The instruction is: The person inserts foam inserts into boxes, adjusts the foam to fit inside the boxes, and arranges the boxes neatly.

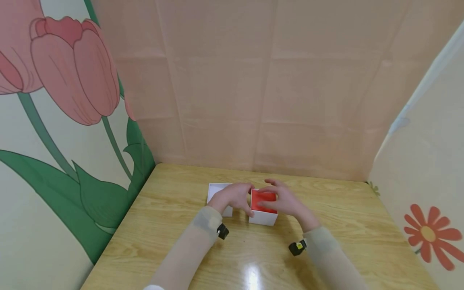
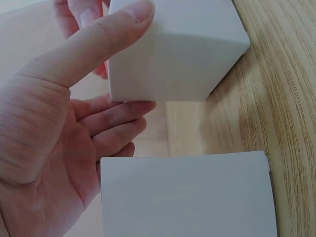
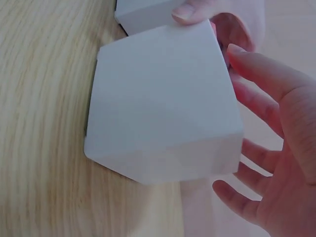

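Note:
A small white box (image 1: pixel 262 218) with red showing at its top stands on the table; whether the red is a lining or something inside I cannot tell. My left hand (image 1: pixel 235 196) holds its left side, thumb (image 2: pixel 116 32) on the front face and fingers reaching behind. Over the box's right side, my right hand (image 1: pixel 284 199) hovers with spread, loosely bent fingers, thumb and index finger above the red. Those right fingers (image 3: pixel 256 111) hold nothing visible. Left of this box, partly behind my left hand, stands a second white box (image 2: pixel 187 197), open at the top in the head view.
The wooden table (image 1: pixel 170 225) runs back to a pinkish cloth backdrop (image 1: pixel 217 100). A tulip-printed panel (image 1: pixel 72 121) borders the left side, and a panel with a red flower (image 1: pixel 427 233) borders the right. Each wrist carries a small black camera (image 1: pixel 222 231).

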`<move>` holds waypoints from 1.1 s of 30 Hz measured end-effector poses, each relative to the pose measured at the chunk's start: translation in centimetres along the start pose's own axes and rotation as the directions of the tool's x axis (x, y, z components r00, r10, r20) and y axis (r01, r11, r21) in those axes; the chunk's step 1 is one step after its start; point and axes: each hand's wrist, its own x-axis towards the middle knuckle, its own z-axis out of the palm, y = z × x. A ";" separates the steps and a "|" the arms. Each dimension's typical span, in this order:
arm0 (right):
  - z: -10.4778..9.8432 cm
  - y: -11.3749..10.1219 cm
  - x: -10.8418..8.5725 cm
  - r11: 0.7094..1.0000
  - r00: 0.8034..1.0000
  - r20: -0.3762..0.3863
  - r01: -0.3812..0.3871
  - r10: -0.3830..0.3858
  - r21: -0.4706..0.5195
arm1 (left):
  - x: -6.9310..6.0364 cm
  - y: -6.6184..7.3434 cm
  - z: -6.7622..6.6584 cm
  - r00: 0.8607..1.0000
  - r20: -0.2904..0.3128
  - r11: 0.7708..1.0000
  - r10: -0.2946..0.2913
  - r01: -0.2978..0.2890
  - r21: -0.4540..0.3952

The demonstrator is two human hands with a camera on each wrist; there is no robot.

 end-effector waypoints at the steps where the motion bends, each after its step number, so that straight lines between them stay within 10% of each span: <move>1: 0.2 0.1 0.1 1.000 1.000 0.002 0.004 -0.004 0.002 | 0.0 0.0 0.0 1.000 0.001 1.000 0.001 -0.001 -0.001; 23: 1.2 0.9 0.5 1.000 0.998 0.066 -0.020 0.021 -0.018 | -0.1 -0.1 -0.1 1.000 -0.005 1.000 0.011 -0.011 0.011; 33: -0.7 0.7 -0.4 0.978 0.981 0.076 -0.167 0.178 -0.128 | 0.0 -0.2 0.1 1.000 0.002 0.999 -0.022 0.022 -0.040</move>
